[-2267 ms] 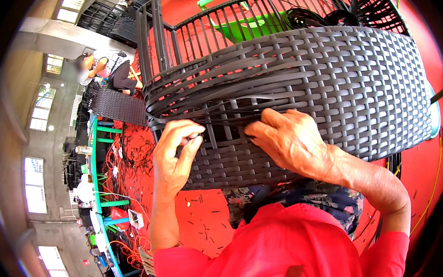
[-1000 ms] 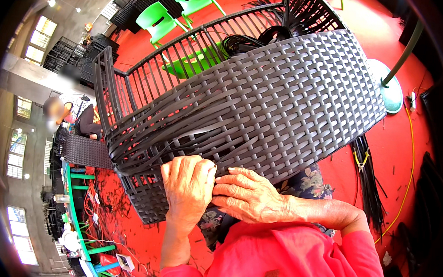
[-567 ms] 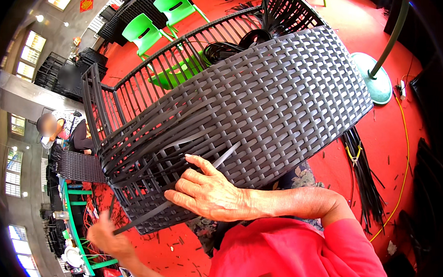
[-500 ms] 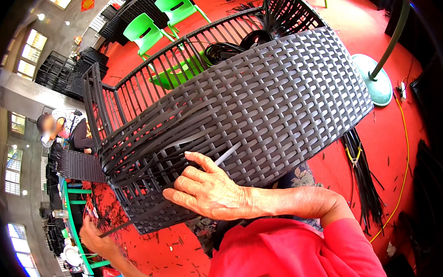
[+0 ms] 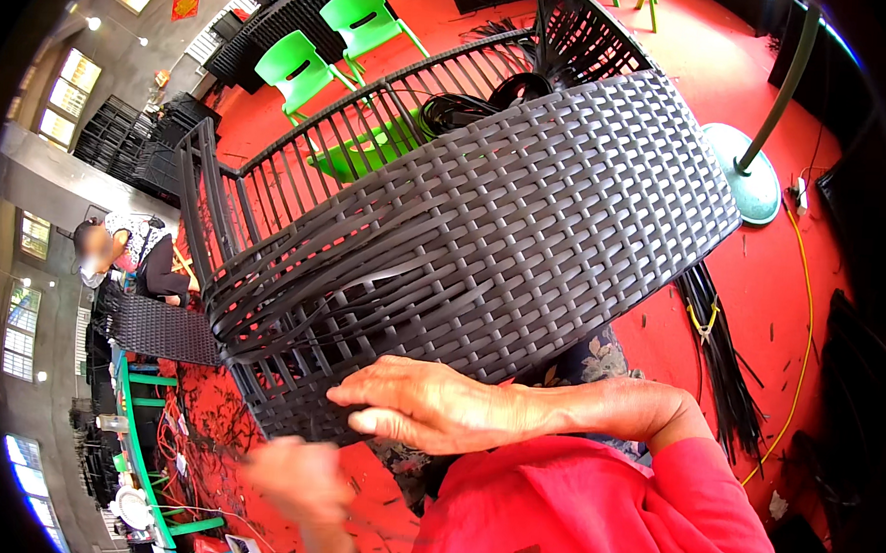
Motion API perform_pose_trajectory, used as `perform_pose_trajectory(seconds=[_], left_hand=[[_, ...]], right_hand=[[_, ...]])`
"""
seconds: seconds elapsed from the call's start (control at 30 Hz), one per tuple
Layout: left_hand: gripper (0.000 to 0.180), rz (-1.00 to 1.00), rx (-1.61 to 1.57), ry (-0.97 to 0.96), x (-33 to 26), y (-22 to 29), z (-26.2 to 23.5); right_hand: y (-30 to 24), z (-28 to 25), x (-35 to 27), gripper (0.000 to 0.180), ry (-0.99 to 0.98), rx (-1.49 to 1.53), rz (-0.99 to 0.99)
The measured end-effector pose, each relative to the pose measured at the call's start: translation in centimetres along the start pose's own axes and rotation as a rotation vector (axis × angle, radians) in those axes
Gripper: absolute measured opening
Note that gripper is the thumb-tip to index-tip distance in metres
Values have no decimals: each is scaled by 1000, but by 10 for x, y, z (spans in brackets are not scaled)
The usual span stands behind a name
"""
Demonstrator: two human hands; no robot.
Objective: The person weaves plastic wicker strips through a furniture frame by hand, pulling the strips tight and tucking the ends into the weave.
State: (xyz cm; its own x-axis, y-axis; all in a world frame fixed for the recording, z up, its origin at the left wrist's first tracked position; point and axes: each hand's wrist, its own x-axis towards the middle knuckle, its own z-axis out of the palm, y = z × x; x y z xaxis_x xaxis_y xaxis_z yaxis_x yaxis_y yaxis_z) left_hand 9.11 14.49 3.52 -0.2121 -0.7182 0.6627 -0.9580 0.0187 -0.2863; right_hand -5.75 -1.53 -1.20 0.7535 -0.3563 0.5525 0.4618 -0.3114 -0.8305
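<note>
A dark grey woven wicker panel [image 5: 558, 192] of a furniture frame lies tilted across my lap. Loose flat dark strips [image 5: 334, 261] run over its left part, where the weave has gaps. Along the panel's near edge rests my right hand [image 5: 436, 404], its fingers stretched out and the thumb apart. Lower and to the left, off the panel's near left corner, is my left hand [image 5: 297, 481]. Motion smears its fingers, so whether it holds a strip cannot be made out.
Behind the panel are a coil of dark strips [image 5: 452, 112] and green plastic chairs [image 5: 296, 69]. A bundle of strips [image 5: 724, 361] hangs at the right, near a round pale-green stand base [image 5: 749, 177] and a yellow cord [image 5: 811, 296]. Another person [image 5: 143, 261] sits at the far left.
My left hand has moved right, toward my body. My right hand has slid down from the weave to the near edge, turning so the thumb shows. The light strip end beside it no longer sticks up.
</note>
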Motion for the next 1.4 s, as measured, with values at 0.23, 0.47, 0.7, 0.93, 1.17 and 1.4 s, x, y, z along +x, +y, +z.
perform_pose_trajectory(seconds=[0.23, 0.47, 0.7, 0.93, 1.17, 1.4], left_hand=[[29, 471, -547, -173, 34, 84, 71], [32, 419, -627, -108, 36, 110, 96], [34, 141, -357, 36, 56, 58, 56], [26, -104, -776, -266, 72, 56, 75], [16, -135, -622, -163, 73, 53, 91], [29, -122, -307, -327, 79, 49, 96]], right_hand=[[-35, -43, -14, 38, -33, 597, 495], [-28, -62, -42, 33, 469, 835, 382], [-49, -209, -74, 33, 938, -492, 332], [-62, -278, -115, 23, 715, -904, 142], [-47, -170, -28, 22, 43, -788, 216], [-12, -135, -7, 9, -136, -646, 140]])
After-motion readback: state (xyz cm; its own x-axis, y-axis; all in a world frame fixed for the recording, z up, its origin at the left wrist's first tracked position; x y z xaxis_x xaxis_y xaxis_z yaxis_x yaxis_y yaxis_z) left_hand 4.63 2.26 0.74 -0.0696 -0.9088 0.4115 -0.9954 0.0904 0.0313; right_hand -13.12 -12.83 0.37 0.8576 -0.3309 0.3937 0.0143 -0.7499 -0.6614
